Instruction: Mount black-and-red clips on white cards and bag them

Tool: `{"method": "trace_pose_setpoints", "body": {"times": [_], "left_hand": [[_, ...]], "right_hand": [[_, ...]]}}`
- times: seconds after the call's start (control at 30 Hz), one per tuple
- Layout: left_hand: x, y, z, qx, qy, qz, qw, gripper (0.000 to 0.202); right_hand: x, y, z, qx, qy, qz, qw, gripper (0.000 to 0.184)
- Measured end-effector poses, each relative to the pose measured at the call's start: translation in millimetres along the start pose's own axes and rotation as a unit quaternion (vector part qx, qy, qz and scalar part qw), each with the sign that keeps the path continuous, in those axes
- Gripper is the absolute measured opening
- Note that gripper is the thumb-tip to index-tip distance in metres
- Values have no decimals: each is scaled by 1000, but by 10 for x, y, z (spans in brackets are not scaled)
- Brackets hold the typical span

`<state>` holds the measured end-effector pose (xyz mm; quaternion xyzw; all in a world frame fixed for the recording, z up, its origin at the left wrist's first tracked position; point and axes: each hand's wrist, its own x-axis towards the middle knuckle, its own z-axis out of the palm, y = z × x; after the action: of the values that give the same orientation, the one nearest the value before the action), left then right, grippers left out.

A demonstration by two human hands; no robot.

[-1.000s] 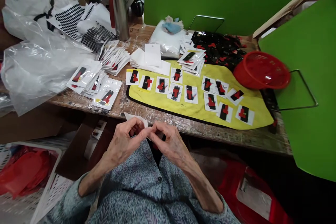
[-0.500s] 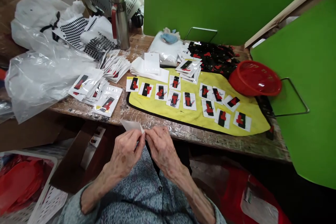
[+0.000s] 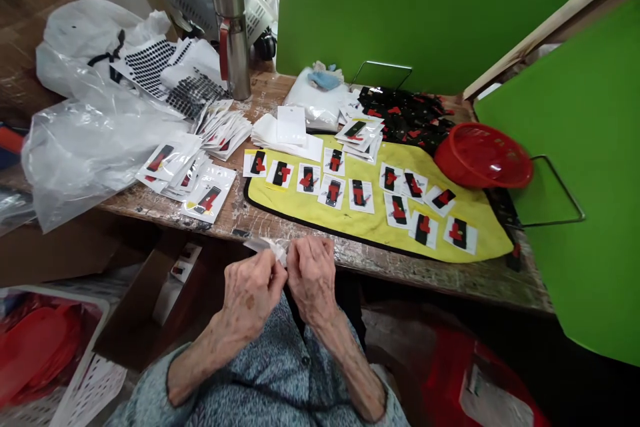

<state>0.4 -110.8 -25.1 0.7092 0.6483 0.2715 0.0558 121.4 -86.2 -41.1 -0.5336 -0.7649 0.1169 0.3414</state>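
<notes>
My left hand (image 3: 254,291) and my right hand (image 3: 311,276) are closed together just below the table's front edge, both pinching a small clear packet (image 3: 270,245) between them. What is inside the packet is hidden by my fingers. On the table beyond lies a yellow cloth (image 3: 373,223) with several small white cards (image 3: 361,195), each bearing a black and red piece. A heap of finished packets (image 3: 187,170) lies to the left of the cloth.
A red basket (image 3: 483,155) sits at the cloth's right end beside a pile of loose black and red pieces (image 3: 407,113). A steel flask (image 3: 234,33), plastic bags (image 3: 90,140) and blank white cards (image 3: 290,127) fill the back left. Green boards (image 3: 585,167) stand behind and right.
My hands have closed tighter together and shifted slightly right along the table edge. The packet now lies flatter between my fingertips. The view has tilted a little.
</notes>
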Motion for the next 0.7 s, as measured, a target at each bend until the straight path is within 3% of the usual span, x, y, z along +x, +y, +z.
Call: {"method": "trace_pose_setpoints", "body": {"times": [0.1,0.17,0.23,0.27,0.3,0.33,0.4,0.43,0.47,0.5,0.53,0.6,0.63,0.7], "left_hand": [[8,35,22,-59,25,-17,998,31],[8,62,28,-116,36,-31,992,31],[6,65,11,-207,20,-73,975,26],[9,47,-8,-273,-5,-111,956,22],[18,13,-30,-354,-41,-160,920,23],[36,-38,-55,-443,-86,-218,865,32],[96,-173,-95,-602,-173,-331,706,60],[133,-245,-104,-650,-208,-371,630,71],[170,-310,-104,-678,-230,-397,574,75],[202,-360,-93,-688,-250,-411,543,68],[225,-392,-75,-688,-259,-420,532,57],[242,-398,-26,-677,-253,-424,546,39],[238,-379,-1,-674,-236,-419,561,37],[215,-327,35,-675,-181,-399,594,36]], "right_hand": [[64,-20,-36,154,-37,124,980,11],[101,-24,-77,285,-91,205,932,14],[133,6,-130,373,-115,239,889,13],[148,37,-165,393,-105,233,883,11],[163,77,-208,398,-82,216,888,9],[179,124,-258,392,-59,192,898,7],[211,223,-378,372,-49,130,918,7],[225,268,-441,364,-69,97,924,8],[236,305,-500,354,-98,64,928,10],[242,333,-552,342,-131,36,930,11],[241,350,-590,333,-157,20,930,12],[216,357,-619,345,-166,46,923,14],[192,349,-609,371,-154,90,911,18],[129,322,-552,451,-138,206,857,29]]}}
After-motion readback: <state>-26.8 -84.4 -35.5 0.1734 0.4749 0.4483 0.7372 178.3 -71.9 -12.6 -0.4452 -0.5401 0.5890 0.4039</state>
